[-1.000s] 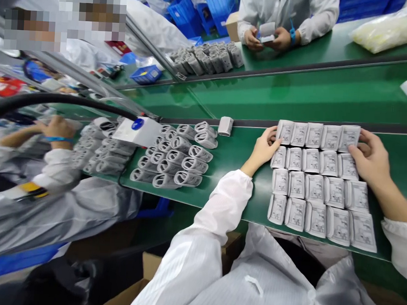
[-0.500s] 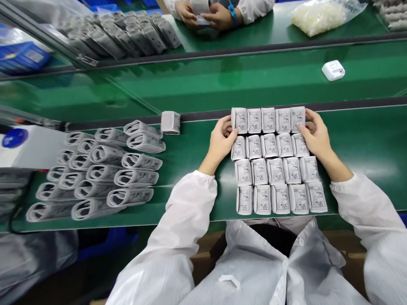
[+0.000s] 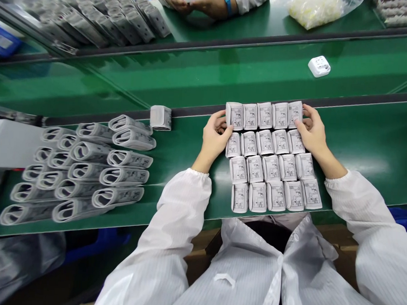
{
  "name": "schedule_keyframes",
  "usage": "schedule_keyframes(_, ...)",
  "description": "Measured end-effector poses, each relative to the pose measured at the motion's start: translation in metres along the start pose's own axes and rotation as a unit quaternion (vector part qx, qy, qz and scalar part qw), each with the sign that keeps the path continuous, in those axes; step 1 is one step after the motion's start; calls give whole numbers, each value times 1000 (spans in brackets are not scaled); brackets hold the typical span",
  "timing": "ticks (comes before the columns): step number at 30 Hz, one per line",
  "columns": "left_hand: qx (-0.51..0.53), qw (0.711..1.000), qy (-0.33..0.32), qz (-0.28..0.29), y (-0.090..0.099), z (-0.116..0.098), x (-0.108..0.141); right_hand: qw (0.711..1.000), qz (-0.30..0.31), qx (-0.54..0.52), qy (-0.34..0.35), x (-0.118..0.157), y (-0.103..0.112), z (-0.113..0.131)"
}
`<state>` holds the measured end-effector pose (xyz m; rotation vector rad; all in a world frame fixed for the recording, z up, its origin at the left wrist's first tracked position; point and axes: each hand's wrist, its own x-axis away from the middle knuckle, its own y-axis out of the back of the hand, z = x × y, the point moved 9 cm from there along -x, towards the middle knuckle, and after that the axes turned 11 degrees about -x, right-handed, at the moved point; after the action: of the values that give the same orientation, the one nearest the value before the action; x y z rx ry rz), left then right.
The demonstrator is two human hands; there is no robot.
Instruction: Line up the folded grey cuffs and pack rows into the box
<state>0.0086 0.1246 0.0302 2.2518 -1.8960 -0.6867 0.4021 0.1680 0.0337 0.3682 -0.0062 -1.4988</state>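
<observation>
Several folded grey cuffs with printed diagrams lie in four rows on the green worktop in front of me. My left hand grips the left end of the back row of cuffs, its thumb at the front corner of the end cuff. At the row's other end, my right hand has its thumb on the face of the last cuff and its fingers behind the edge. The row is held between both hands. Some fingertips are hidden behind the cuffs.
Left of me lie several rolled cuffs, with a single cuff near the dark rail. A white device housing sits on the green belt. Across it, a co-worker's hands hold something pale, beside piled cuffs and a plastic bag.
The whole view has shifted, so the scene sits further left and slightly higher. Both my hands stay at the ends of the back row. The white housing is nearer the rows in the picture.
</observation>
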Motion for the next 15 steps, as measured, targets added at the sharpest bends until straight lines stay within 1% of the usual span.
schedule_keyframes(4, -4, 1000, -2, -2, 1, 0, 0, 1000, 6, -3, -9, 1, 0, 2)
schedule_keyframes(11, 2, 1000, -5, -18, 2, -2, 0, 1000, 6, 4, -4, 1, -1, 2)
schedule_keyframes(15, 2, 1000, -9, -19, 2, -4, 0, 1000, -7, -6, -2, 1, -1, 4)
